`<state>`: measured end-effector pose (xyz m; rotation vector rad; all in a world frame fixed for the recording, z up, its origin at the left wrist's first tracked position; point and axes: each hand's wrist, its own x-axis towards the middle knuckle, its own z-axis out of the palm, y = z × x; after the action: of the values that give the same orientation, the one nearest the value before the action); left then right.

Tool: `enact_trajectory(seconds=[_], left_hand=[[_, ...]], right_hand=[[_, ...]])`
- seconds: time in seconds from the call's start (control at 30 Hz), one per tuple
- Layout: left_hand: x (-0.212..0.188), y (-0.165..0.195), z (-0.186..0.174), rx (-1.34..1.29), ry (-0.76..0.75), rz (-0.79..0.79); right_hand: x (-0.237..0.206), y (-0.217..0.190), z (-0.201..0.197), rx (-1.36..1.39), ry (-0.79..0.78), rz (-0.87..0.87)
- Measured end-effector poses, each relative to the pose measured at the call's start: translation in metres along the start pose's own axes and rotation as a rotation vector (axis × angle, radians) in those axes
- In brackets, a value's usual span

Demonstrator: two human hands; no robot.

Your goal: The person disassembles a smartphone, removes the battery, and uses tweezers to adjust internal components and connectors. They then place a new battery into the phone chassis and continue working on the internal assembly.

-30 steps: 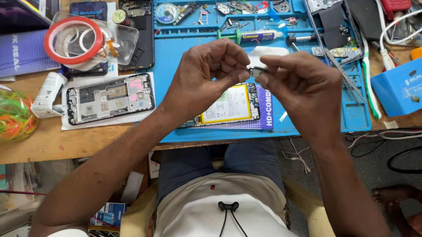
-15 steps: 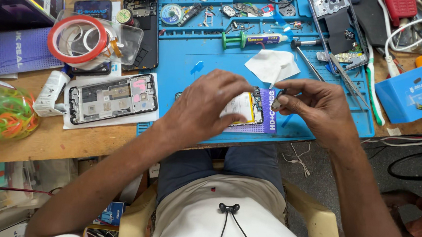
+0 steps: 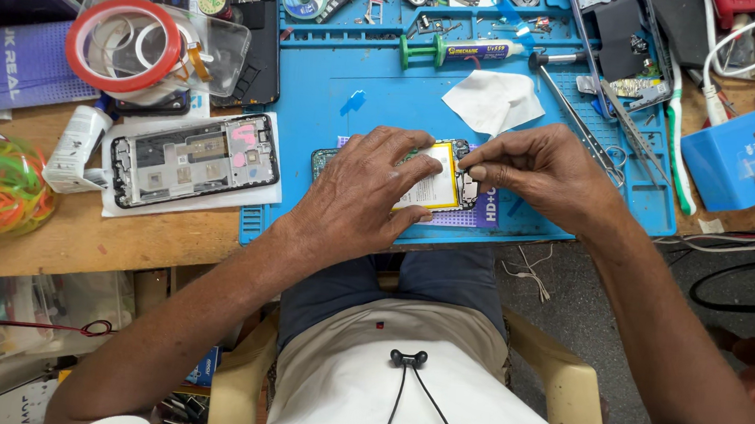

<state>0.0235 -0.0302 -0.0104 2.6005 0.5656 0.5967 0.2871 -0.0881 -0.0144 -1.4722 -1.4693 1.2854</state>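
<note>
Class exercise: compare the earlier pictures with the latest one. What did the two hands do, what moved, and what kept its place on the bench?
Both hands came down from in front of the chest to the blue work mat. The white tissue they held now lies let go on the mat. The left hand presses flat on the opened phone with yellow battery; the right hand pinches at its top end. The bare phone frame and red tape roll stayed put.
</note>
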Motion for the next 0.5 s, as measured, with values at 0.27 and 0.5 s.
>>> enact_trajectory(seconds=[0.27,0.5], left_hand=[[0.0003,-0.0002,0.0013,-0.001,0.01,0.004],[0.0,0.0002,0.0016,0.001,0.006,0.005]], right_hand=[[0.0,-0.0005,0.0,-0.035,-0.012,0.013],[-0.0006,-0.0027,0.0028,-0.073,0.008,-0.006]])
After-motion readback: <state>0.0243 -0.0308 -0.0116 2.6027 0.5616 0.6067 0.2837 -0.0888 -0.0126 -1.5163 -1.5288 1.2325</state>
